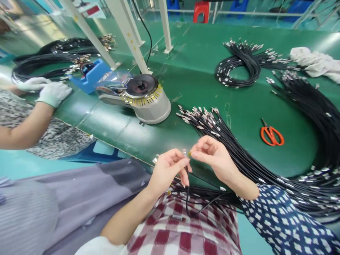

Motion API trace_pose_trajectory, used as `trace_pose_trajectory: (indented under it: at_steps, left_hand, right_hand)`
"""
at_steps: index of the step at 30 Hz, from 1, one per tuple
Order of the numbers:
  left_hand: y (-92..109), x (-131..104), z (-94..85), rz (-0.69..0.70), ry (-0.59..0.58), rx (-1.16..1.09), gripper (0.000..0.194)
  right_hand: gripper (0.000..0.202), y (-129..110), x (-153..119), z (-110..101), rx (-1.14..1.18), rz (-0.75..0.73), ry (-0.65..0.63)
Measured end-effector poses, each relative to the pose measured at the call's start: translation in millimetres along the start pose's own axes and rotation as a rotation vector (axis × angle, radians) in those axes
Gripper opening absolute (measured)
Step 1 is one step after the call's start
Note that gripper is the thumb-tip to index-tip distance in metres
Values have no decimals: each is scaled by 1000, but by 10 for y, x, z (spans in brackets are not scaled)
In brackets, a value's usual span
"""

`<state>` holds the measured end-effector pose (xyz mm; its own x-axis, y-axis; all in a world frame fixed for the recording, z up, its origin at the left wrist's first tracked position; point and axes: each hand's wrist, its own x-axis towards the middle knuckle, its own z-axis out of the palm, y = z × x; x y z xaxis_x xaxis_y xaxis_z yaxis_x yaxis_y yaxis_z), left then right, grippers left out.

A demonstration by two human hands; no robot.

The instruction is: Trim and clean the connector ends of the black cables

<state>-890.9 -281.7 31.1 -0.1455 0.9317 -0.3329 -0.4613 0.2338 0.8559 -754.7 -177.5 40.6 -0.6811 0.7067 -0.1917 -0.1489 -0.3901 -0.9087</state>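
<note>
My left hand [170,169] pinches a black cable [187,198] close to its end, where a pale connector tip [184,152] sticks up past the fingers. The rest of that cable loops down over a checked apron [175,235]. Beside the tip, my right hand [214,156] is closed, thumb against fingertips, on a small yellow piece of tape [189,154]. The tape is close to the cable end; whether they touch I cannot tell. A bundle of black cables [239,152] with silvery ends runs behind and beyond my right hand.
A round grey tape dispenser [152,108] edged with yellow strips stands on the green table [191,81], near a blue tape holder [90,78]. Orange-handled scissors [271,134], a coiled cable bundle [237,69] and white cloth [316,62] lie right. A co-worker's gloved hands [54,92] are left.
</note>
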Motion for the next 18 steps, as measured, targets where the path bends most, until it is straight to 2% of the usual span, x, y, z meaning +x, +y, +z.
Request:
trace_pose_trajectory:
  at_steps: [10,18]
  left_hand:
    - [18,-33,-9,-19,-26,-53,28]
    - [11,-23,10,-30,2,-65,31]
  right_hand:
    - [33,88,-24,75,-5,5,-3]
    - [32,145,-26,105,69,-14,28]
